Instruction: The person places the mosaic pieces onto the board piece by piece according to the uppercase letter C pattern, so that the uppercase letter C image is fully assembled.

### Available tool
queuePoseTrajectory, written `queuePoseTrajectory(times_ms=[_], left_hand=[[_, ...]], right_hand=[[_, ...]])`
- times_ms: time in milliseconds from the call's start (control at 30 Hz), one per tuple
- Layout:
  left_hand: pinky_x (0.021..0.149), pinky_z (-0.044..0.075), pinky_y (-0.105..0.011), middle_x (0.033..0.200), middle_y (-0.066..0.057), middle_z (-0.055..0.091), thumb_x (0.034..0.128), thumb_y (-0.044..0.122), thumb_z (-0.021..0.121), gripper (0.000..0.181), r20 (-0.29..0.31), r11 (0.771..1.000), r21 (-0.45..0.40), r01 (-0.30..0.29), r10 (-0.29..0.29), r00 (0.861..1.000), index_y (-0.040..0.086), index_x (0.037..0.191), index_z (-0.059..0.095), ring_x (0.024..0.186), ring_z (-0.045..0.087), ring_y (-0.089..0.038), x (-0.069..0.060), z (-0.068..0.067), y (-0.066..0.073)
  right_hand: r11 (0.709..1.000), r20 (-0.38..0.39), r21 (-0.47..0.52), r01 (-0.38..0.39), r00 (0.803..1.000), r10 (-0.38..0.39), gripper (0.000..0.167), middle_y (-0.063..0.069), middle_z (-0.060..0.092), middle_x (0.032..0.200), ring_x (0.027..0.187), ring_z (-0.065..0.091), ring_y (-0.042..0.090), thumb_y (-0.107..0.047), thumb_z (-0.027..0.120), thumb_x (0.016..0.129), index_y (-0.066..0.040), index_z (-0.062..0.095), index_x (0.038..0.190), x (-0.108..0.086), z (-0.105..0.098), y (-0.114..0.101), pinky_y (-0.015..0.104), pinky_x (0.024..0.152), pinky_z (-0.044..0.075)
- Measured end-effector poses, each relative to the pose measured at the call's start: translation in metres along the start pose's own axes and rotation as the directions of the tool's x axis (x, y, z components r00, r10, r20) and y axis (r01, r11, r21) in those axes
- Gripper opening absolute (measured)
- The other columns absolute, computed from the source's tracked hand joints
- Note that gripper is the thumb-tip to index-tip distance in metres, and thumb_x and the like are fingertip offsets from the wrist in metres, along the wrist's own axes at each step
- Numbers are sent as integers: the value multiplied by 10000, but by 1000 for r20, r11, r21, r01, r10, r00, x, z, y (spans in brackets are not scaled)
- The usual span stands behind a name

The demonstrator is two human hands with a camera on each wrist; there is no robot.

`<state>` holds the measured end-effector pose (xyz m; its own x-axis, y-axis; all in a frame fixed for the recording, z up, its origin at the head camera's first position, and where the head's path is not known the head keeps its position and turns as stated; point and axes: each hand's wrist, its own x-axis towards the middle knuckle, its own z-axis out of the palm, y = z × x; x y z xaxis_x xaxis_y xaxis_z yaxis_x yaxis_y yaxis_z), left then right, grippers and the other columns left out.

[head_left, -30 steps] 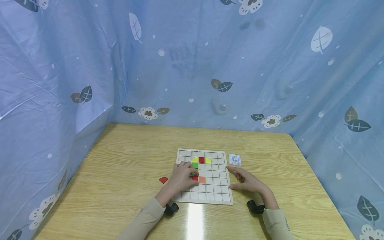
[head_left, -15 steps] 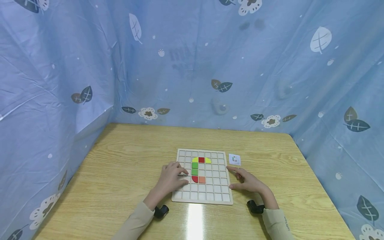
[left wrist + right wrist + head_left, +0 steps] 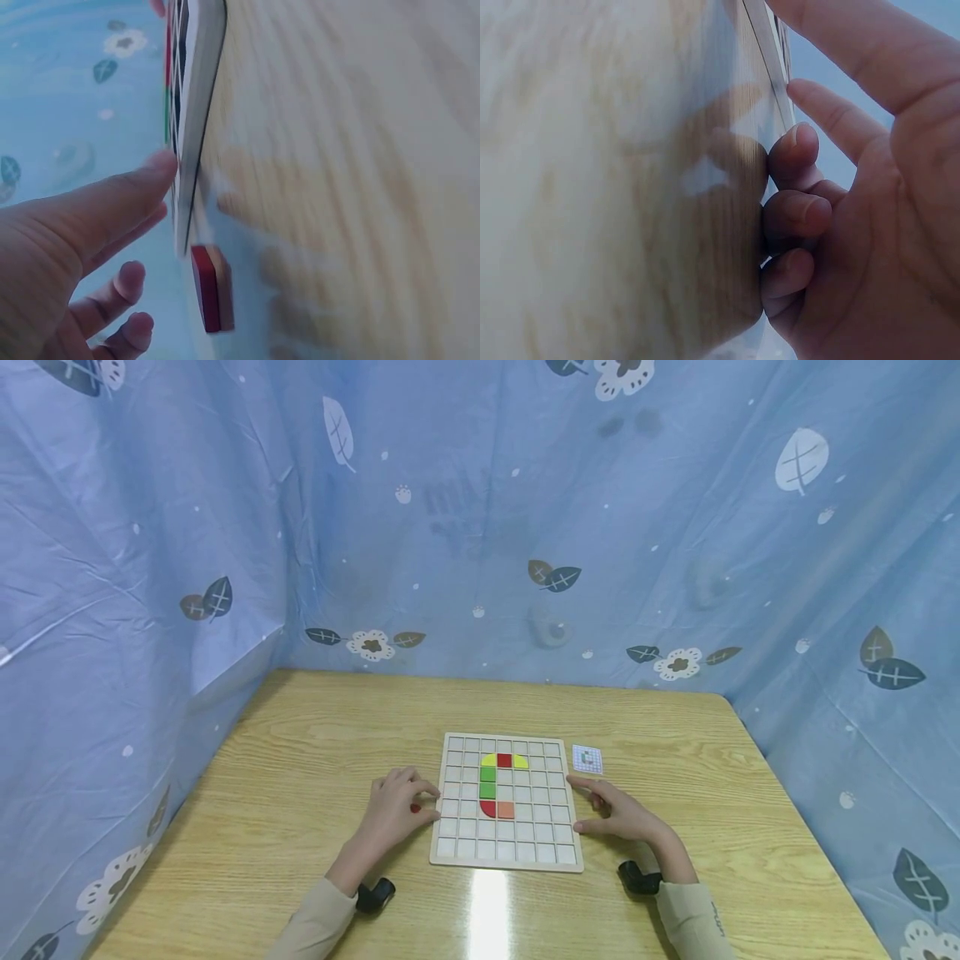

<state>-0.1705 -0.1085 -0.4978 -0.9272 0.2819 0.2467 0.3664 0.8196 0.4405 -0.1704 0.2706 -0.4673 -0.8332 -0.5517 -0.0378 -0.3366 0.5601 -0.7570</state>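
A white gridded board (image 3: 525,852) with a pale wooden rim lies on the table. Yellow, red, green and orange pieces form a C shape on it, among them a green square (image 3: 487,774) and an orange square (image 3: 506,810). My left hand (image 3: 393,806) hovers beside the board's left edge, thumb and forefinger apart. Between them shows a red quarter-round piece (image 3: 416,808), partly hidden; in the left wrist view this red piece (image 3: 210,289) lies apart from the fingers. My right hand (image 3: 618,814) rests at the board's right edge, forefinger and thumb spread along it.
A small card (image 3: 587,759) with a printed grid pattern lies right of the board's upper corner. The wooden table (image 3: 322,727) is bounded by a blue patterned curtain (image 3: 465,568) at the back and sides.
My left hand has moved left, off the board to over the red quarter-round piece. The red corner piece in the C now shows uncovered. The right hand stays put.
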Motion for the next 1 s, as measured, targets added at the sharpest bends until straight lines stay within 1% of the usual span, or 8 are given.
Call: queuePoseTrajectory(times_ms=[200,467,633,767,900,1000], left_hand=[[808,356,-466,861,89,530,663,389,803,296,-5,998,56,14,-14,1000,265,915,708,869,459,-142,-5,-4,-9],[784,346,-474,845,80,526,636,330,831,289,-10,997,62,36,-35,999,248,884,709,834,442,-152,-11,-13,-16],[788,338,-486,854,60,526,642,313,831,285,-7,996,56,72,-72,997,236,887,706,843,444,-180,-13,-17,-21],[795,325,-482,883,46,543,655,321,823,290,-7,993,53,104,-103,995,228,903,704,865,463,-204,-14,-19,-26],[780,320,-472,884,26,541,664,367,811,299,-13,989,74,130,-130,991,215,895,697,901,481,-245,-15,-21,-30],[763,322,-478,863,18,521,661,386,808,286,-19,986,88,142,-141,990,205,847,686,892,474,-262,-16,-23,-33]], right_hand=[[1000,1,5,5,1000,-5,683,203,414,813,681,344,291,-119,713,804,79,373,1362,0,-1,0,252,587,292],[1000,2,-5,12,1000,-11,678,208,419,816,689,351,294,-117,711,805,89,375,1357,0,0,-1,254,591,296],[1000,-7,-10,12,1000,-12,686,207,412,817,684,342,290,-115,709,806,74,365,1369,2,5,15,259,588,287],[999,-15,-29,17,1000,-17,698,167,415,825,682,342,236,-157,711,811,31,364,1387,4,8,31,259,585,283],[999,-17,-21,27,999,-27,713,117,412,827,695,344,172,-224,719,806,-14,376,1395,5,7,37,255,585,293],[999,-14,-16,29,999,-29,724,102,406,822,690,345,147,-265,717,806,-42,374,1404,5,7,39,248,582,300]])
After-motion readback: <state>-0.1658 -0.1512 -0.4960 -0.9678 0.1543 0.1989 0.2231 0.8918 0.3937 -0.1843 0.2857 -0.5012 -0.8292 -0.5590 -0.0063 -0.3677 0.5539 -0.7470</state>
